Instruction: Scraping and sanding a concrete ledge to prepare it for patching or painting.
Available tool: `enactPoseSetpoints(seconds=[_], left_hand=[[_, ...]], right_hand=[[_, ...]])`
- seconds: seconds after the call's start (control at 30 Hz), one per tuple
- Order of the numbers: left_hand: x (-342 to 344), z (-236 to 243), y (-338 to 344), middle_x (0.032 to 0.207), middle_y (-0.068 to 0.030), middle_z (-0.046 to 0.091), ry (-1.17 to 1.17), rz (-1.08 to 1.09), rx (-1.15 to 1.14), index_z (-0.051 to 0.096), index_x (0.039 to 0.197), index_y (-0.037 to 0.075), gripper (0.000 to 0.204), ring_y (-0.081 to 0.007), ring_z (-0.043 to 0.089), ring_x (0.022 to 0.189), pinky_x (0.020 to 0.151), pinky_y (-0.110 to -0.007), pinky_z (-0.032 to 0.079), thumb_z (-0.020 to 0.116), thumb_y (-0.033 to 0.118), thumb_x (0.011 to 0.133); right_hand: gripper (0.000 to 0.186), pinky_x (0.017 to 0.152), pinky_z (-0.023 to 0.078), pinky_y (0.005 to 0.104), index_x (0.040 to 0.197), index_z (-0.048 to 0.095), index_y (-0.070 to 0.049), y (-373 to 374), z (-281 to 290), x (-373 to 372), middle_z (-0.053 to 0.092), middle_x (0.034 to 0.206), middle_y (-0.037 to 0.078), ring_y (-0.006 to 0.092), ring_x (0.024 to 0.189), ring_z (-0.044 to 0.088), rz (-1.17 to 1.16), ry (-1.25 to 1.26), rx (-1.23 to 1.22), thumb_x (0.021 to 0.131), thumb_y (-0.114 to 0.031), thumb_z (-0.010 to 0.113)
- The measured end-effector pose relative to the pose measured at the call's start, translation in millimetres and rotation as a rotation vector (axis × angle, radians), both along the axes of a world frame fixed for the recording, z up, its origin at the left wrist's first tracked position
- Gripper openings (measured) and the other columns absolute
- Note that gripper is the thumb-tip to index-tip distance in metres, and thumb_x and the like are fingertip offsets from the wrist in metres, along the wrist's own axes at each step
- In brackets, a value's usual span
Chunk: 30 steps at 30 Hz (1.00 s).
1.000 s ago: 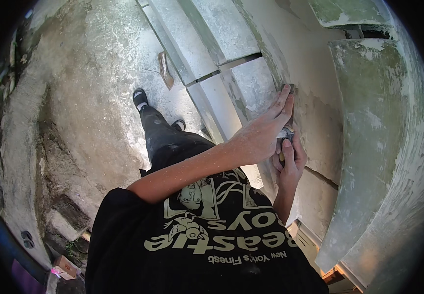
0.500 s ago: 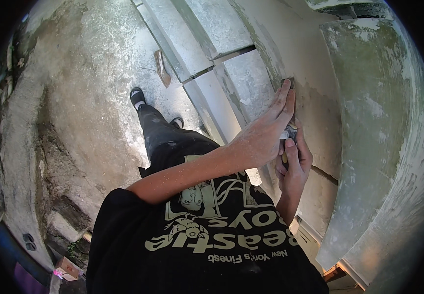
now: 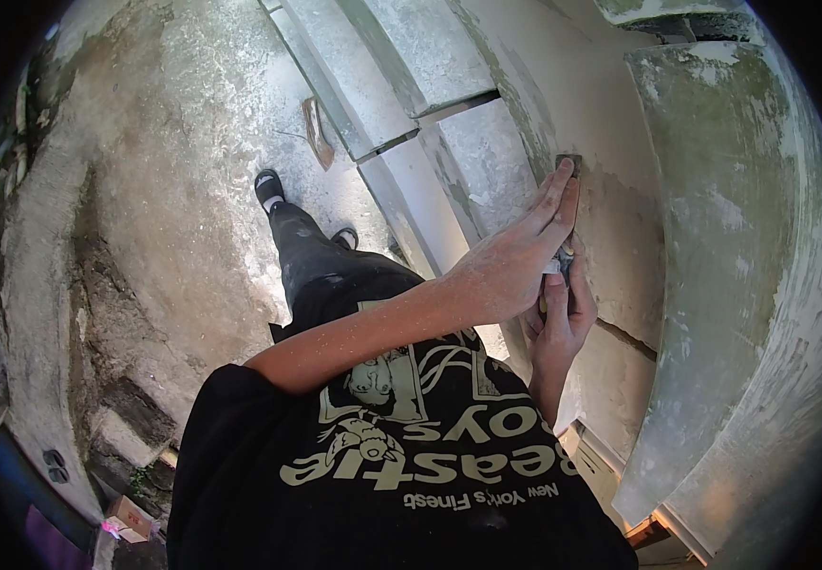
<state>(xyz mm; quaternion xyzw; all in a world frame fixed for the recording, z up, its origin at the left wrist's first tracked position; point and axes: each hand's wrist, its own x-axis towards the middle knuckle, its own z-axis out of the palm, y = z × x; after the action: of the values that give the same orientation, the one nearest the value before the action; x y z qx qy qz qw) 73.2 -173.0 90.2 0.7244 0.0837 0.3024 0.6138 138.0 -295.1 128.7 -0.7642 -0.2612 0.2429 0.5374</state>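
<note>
My left hand [image 3: 534, 236] lies stretched out with its fingers together, pressing flat along a narrow dark block [image 3: 568, 161] that looks like a sanding block. Only the block's far end and part of its near end show past the fingers. Nearer to me, my right hand [image 3: 566, 318] is closed around the near end, with the thumb on top beside a pale wrapped part. What its fingers cover is hidden. Beneath the block is a smooth pale panel [image 3: 620, 223], streaked with grey and dusty. White dust coats both hands and the left forearm.
A curved greenish-grey panel [image 3: 715, 237] stands to the right. Long pale stepped slabs [image 3: 401, 57] run away ahead, with a dark gap between them. A brown curved strip [image 3: 317, 138] lies on the concrete floor [image 3: 183, 171]. At lower left are broken blocks [image 3: 131, 418] and a small cardboard box [image 3: 129, 520].
Both hands and the block have shifted slightly to the right. My right hand has turned a little, its fingers now nearer the left hand.
</note>
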Motion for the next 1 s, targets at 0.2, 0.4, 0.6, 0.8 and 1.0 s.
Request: enactPoseSetpoints(seconds=[0.2,0.4,0.6,0.8,1.0], left_hand=[[-2,3,-1,0.164,-0.0292,-0.001,-0.031,-0.041,-0.041,0.007,0.156,-0.008,0.087,-0.0468,0.019,0.149,0.118,-0.044,0.034,0.052,-0.008,0.082],[1,2,0,0.163,-0.0317,-0.003,-0.064,-0.018,-0.025,0.006,0.155,-0.010,0.088,-0.0495,0.017,0.148,0.118,-0.045,0.033,0.053,-0.009,0.081],[3,2,-5,0.164,-0.0283,-0.004,-0.058,-0.022,-0.064,0.003,0.157,-0.005,0.096,-0.0460,0.015,0.150,0.122,-0.044,0.028,0.052,-0.012,0.075],[-1,0,-7,0.164,-0.0290,-0.003,-0.046,-0.041,-0.072,0.004,0.157,-0.005,0.094,-0.0482,0.017,0.149,0.120,-0.045,0.030,0.052,-0.012,0.076],[1,-4,-2,0.164,-0.0296,-0.001,-0.044,-0.005,-0.022,0.005,0.156,-0.007,0.092,-0.0479,0.019,0.148,0.120,-0.045,0.030,0.053,-0.011,0.077]], right_hand=[[0.044,0.054,0.029,0.0171,0.143,0.048,0.008,3,7,-7,0.059,0.086,-0.003,0.0012,0.063,0.041,-0.015,-0.035,0.001,0.101,-0.006,0.054],[0.044,0.060,0.035,0.0172,0.143,0.048,0.009,0,5,-4,0.064,0.096,0.002,0.0029,0.070,0.048,-0.028,-0.078,-0.045,0.101,-0.004,0.052],[0.048,0.050,0.034,0.0173,0.146,0.045,0.005,-5,-15,9,0.065,0.103,0.005,0.0017,0.064,0.048,0.022,-0.227,-0.019,0.102,-0.012,0.050],[0.047,0.059,0.040,0.0175,0.146,0.045,0.006,-2,-9,5,0.065,0.105,0.006,0.0043,0.075,0.054,0.031,-0.211,-0.068,0.102,-0.011,0.049],[0.047,0.066,0.044,0.0189,0.146,0.045,0.006,3,-11,-2,0.065,0.106,0.007,0.0058,0.081,0.056,0.034,-0.237,0.000,0.102,-0.010,0.049]])
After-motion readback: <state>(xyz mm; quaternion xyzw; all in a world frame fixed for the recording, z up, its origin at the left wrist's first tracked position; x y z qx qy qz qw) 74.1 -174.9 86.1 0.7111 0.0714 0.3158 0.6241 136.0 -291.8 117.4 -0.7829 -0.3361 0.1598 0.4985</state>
